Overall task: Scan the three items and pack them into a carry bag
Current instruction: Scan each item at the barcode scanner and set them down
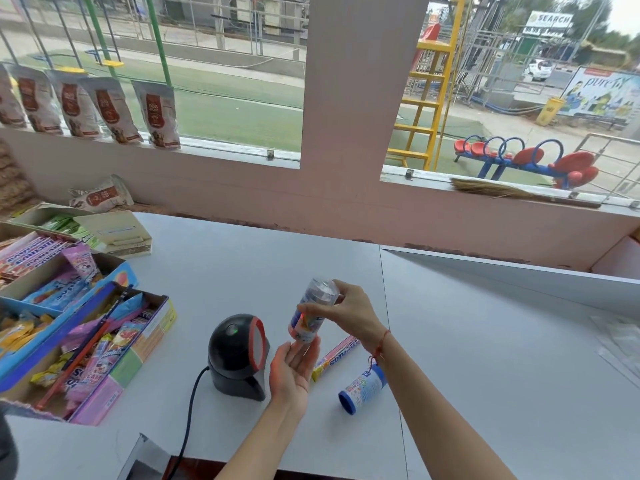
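Note:
My right hand (pixel 348 315) grips a small clear-topped candy jar (pixel 311 308) by its side and holds it upright in front of the black desktop scanner (pixel 239 358), whose red window faces it; a red light spot falls on the jar's label. My left hand (pixel 294 367) is open, palm up, with fingertips touching the jar's base. A long candy roll (pixel 334 358) lies on the grey counter (pixel 242 265) just behind my hands. A blue-lidded candy jar (pixel 363 388) lies on its side under my right wrist.
Open boxes of sweets (pixel 79 341) crowd the counter's left side. The scanner's black cable (pixel 188 420) runs toward the front edge. Clear plastic bags (pixel 620 341) lie at the far right. A wall with windows stands behind the counter.

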The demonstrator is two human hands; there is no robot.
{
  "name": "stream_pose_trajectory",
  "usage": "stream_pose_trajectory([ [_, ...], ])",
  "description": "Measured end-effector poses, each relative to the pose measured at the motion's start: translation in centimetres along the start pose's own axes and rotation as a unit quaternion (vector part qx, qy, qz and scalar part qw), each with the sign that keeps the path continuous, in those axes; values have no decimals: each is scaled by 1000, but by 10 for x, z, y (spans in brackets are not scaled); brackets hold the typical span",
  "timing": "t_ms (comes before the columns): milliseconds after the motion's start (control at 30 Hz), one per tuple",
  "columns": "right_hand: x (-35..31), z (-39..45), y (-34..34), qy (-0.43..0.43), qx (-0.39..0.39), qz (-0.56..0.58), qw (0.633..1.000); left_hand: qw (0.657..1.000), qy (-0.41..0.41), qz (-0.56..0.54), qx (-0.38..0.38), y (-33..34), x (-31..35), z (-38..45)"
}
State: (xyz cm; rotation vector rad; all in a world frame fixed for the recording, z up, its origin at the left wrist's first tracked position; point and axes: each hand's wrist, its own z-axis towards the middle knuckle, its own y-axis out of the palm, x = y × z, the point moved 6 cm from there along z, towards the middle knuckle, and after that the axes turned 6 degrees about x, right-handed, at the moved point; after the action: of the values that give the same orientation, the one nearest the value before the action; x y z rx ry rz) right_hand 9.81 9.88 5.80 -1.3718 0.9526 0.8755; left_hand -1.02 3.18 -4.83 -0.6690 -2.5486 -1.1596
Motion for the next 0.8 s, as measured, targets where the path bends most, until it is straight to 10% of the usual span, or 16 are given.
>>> stream_pose_trajectory([
  [100,23,21,-19,27,115,-53,992,932,169,319,29,5,12,8],
  [233,56,40,-25,75,118,-146,979,611,306,730,-31,18,11,18],
  [300,60,41,-26,71,98,-151,981,529,307,790,-41,17,5,18],
  [400,63,37,-29,72,46,-152,985,562,324,761,-28,18,4,13],
  [600,90,-20,-67,123,248,-55,959,716,388,581,18,17,12,-10],
  [800,83,-46,-18,189,69,137,970,862,299,408,20,10,11,-20],
])
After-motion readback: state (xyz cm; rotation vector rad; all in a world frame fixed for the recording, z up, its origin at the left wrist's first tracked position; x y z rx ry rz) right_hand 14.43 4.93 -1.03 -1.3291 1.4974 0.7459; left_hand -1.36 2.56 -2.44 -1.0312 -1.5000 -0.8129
